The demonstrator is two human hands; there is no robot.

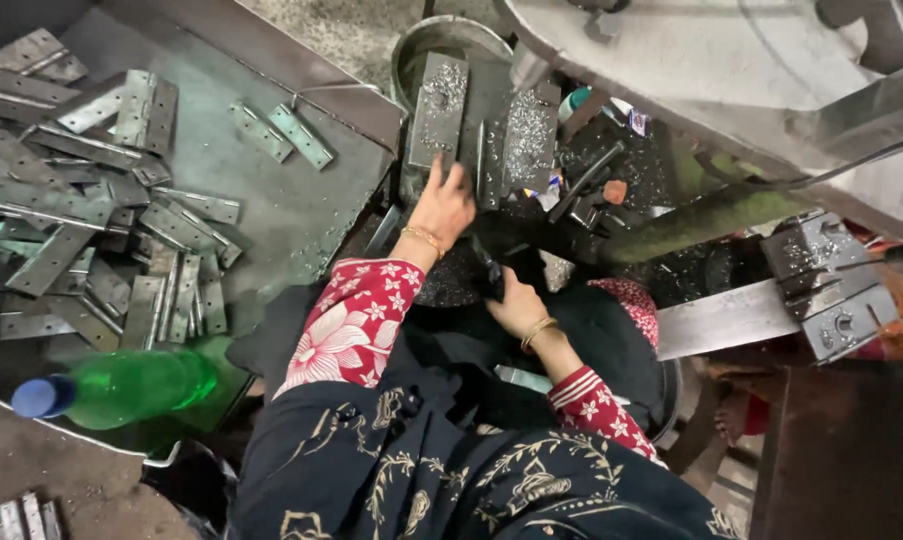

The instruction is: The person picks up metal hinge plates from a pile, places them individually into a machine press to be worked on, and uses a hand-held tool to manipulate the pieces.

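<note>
My left hand (441, 205) reaches forward, fingers spread against the lower edge of upright grey metal hinge plates (438, 108) dusted with shavings. More such plates (528, 135) lean beside them. My right hand (516, 303) is lower and closer to me, closed around a dark narrow metal piece (491, 270) over a black surface covered in shavings. Both wrists wear gold bangles and both sleeves are red with flowers.
A metal tray (281, 210) at left holds a heap of several hinge plates (91, 230). A green bottle (121, 387) with a blue cap lies at its near edge. A round metal bucket (451, 35) stands behind the plates. Machine parts (821, 280) fill the right.
</note>
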